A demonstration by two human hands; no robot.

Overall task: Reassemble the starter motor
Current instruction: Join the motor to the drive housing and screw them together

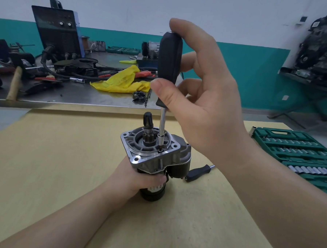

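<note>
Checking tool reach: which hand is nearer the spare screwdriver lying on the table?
Left. The left hand grips the starter motor just beside the spare screwdriver; the right hand is raised above, holding another driver.

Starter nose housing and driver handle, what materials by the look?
Nose housing: likely cast aluminium; dull grey, with bright machined edges around the bolt holes. Driver handle, gripped by the right hand: matte black, probably plastic or rubber; no shine.

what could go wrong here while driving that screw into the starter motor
1. The starter motor stands on end on the table, steadied only by the left hand gripping its body; a hard push may tip it.
2. The right hand holds the screwdriver lightly at the handle, so the tip might slip off the screw.
3. A second screwdriver lying beside the motor could get knocked.
</note>
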